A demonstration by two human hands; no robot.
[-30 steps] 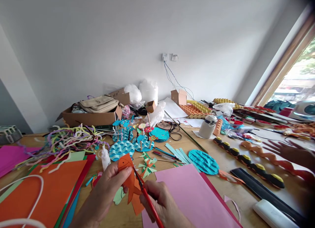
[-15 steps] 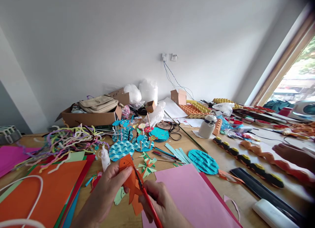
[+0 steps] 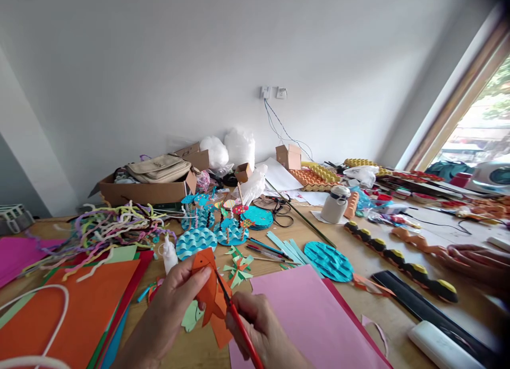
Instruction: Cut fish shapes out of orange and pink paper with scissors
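My left hand (image 3: 175,294) pinches an orange paper fish (image 3: 206,289) between thumb and fingers, its head end up and a drawn eye near the top. Fingers of my right hand (image 3: 258,326) are wrapped round red-handled scissors (image 3: 244,332). Their dark blades lie along the fish's right edge, where a strip of orange paper (image 3: 220,332) hangs below. A light green paper fish (image 3: 192,316) lies on the table just behind the orange one. Below my right hand is a pink paper sheet (image 3: 303,310).
Orange paper (image 3: 91,300) tops a coloured stack at left, near tangled pipe cleaners (image 3: 119,225). A white glue bottle (image 3: 169,254) stands beyond my left hand. Blue wavy discs (image 3: 329,261) and green scraps (image 3: 239,268) lie ahead. Another person's hand (image 3: 470,260) is at the right.
The scissor blades have shifted slightly against the fish, and its tail has swung a little left. At the right, the other person's hand has come nearer and now covers part of the orange carton strip.
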